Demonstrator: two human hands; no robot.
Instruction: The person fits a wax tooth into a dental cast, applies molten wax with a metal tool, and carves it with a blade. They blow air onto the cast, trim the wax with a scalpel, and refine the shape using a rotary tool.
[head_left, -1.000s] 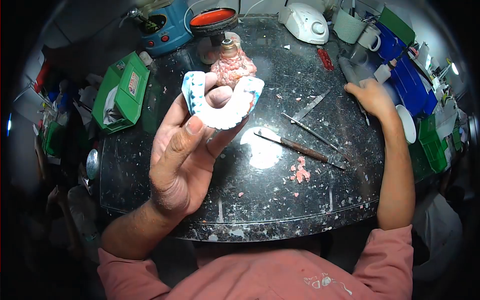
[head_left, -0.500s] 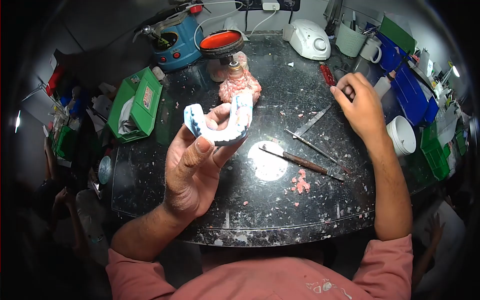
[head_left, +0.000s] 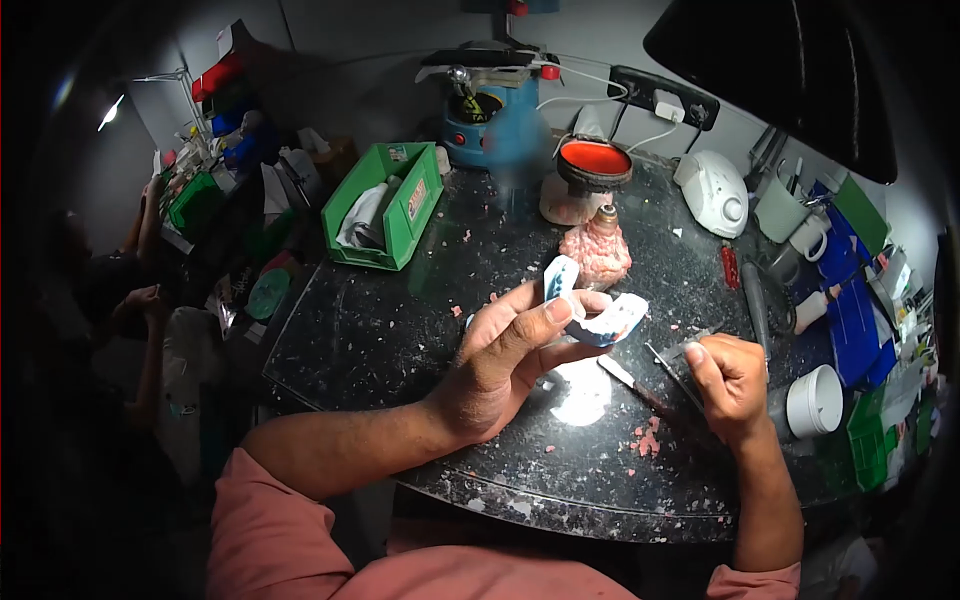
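Note:
A white and blue U-shaped dental cast (head_left: 607, 322) is held up over the black table by my left hand (head_left: 505, 360), thumb on its inner side and fingers beneath. My right hand (head_left: 733, 385) is curled low over the table beside the metal tools; whether it grips one of them I cannot make out. A thin metal tool (head_left: 672, 372) lies just left of its fingers. The wooden-handled knife (head_left: 630, 380) rests between both hands. Pink scraps (head_left: 647, 438) lie nearer the front edge.
Behind the cast stand a pink wax-covered burner (head_left: 597, 255) and a red wax dish (head_left: 596, 158). A green bin (head_left: 385, 208) is at back left, a white tub (head_left: 815, 402) at right. A dark lamp shade (head_left: 785, 75) hangs upper right. Another person's hands (head_left: 145, 298) show far left.
The view has turned left, bringing the lamp shade in. My left hand has tilted the cast. My right hand has come down to the metal tools and its fingers have curled in.

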